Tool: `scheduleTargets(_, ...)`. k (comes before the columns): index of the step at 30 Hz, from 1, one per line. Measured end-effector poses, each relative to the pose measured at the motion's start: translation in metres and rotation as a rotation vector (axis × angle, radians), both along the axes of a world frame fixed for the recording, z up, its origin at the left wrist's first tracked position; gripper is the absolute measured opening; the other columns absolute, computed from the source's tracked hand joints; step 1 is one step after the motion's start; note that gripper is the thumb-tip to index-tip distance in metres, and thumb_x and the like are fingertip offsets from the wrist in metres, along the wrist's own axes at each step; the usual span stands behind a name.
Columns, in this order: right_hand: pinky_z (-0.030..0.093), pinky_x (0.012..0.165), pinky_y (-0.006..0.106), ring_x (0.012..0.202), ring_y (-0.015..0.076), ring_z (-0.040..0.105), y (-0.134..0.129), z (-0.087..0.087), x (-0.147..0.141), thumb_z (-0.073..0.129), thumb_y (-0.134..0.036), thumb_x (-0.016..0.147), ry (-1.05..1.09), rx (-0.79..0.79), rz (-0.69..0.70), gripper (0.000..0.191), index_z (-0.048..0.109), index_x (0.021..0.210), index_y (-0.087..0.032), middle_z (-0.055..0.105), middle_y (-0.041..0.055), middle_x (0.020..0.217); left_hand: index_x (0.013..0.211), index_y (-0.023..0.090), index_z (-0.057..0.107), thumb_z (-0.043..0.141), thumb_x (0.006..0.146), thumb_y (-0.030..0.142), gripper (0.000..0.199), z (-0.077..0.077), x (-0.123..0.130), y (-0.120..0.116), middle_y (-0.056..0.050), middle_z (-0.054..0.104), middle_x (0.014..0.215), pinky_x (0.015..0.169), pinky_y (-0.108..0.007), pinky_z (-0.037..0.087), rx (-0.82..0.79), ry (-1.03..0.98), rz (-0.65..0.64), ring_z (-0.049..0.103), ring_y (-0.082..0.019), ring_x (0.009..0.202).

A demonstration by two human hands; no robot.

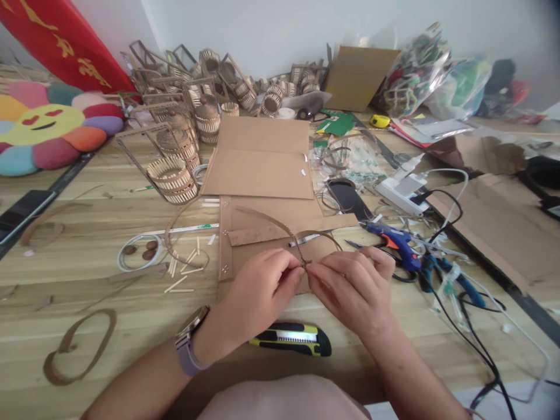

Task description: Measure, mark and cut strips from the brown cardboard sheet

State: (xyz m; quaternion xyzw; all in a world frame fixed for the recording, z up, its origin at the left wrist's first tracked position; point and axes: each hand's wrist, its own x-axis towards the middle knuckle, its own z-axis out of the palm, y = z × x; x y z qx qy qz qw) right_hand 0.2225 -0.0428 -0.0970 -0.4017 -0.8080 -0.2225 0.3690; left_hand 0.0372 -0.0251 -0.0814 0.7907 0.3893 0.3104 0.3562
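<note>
My left hand [271,281] and my right hand [354,286] meet over the cardboard sheets, fingertips pinched together. Between them they grip a thin brown cardboard strip [280,223], which curves up and away to the left; a second curved length arcs off behind my right fingers. What exactly sits at the pinch point is hidden. A flat cardboard strip [258,234] and a pen-like tool [305,240] lie just beyond my hands. Nearer my body, a yellow and black utility knife [291,339] rests on the table.
Small stick-built buckets [172,179] crowd the back left. A blue glue gun [396,242], pliers [450,274] and tangled cables lie at right, with a power strip [401,192] behind. Short wooden sticks [186,265] and a white ring [140,252] holding brown balls lie at left.
</note>
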Motion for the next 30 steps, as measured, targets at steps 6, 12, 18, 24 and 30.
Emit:
scheduleTargets(6, 0.037, 0.075, 0.035, 0.063, 0.0119, 0.058, 0.0, -0.001, 0.001, 0.065, -0.016, 0.086, -0.05, -0.022, -0.027, 0.009, 0.058, 0.085, -0.022, 0.068, -0.0036, 0.074, 0.077, 0.018, 0.051, 0.048, 0.095, 0.016, 0.018, 0.0, 0.0, -0.001, 0.002, 0.056, 0.072, 0.063, -0.024, 0.038, 0.022, 0.042, -0.007, 0.053, -0.014, 0.068)
scheduleTargets(12, 0.037, 0.071, 0.034, 0.063, 0.0129, 0.058, -0.001, -0.001, -0.004, 0.062, -0.016, 0.087, -0.042, -0.057, -0.007, 0.011, 0.055, 0.083, -0.022, 0.067, -0.0023, 0.074, 0.071, 0.019, 0.047, 0.047, 0.091, 0.014, 0.02, 0.001, 0.0, -0.003, 0.002, 0.052, 0.067, 0.059, -0.024, 0.035, 0.024, 0.054, -0.011, 0.05, -0.013, 0.064)
scheduleTargets(18, 0.039, 0.072, 0.033, 0.065, 0.0135, 0.057, -0.001, -0.003, -0.01, 0.059, -0.012, 0.086, 0.034, -0.105, 0.005, 0.013, 0.053, 0.083, -0.023, 0.067, -0.001, 0.076, 0.066, 0.019, 0.042, 0.047, 0.085, 0.01, 0.022, -0.007, 0.007, -0.005, 0.003, 0.046, 0.063, 0.058, -0.024, 0.034, 0.091, -0.009, 0.1, 0.046, -0.012, 0.061)
scheduleTargets(24, 0.041, 0.07, 0.033, 0.068, 0.0148, 0.058, -0.002, -0.008, -0.01, 0.058, -0.011, 0.086, 0.172, -0.22, 0.034, 0.014, 0.052, 0.086, -0.023, 0.065, 0.0004, 0.08, 0.067, 0.019, 0.044, 0.048, 0.087, 0.009, 0.023, -0.012, 0.008, -0.002, 0.003, 0.045, 0.065, 0.06, -0.024, 0.035, 0.177, -0.018, 0.068, 0.045, -0.012, 0.064)
scheduleTargets(30, 0.044, 0.068, 0.03, 0.072, 0.0145, 0.061, -0.001, -0.007, -0.011, 0.056, -0.008, 0.08, 0.431, -0.431, 0.085, 0.017, 0.054, 0.08, -0.024, 0.063, -0.0026, 0.075, 0.07, 0.019, 0.045, 0.048, 0.086, 0.008, 0.02, -0.013, 0.006, 0.0, 0.004, 0.046, 0.066, 0.062, -0.022, 0.037, 0.177, -0.08, 0.019, 0.046, -0.012, 0.066)
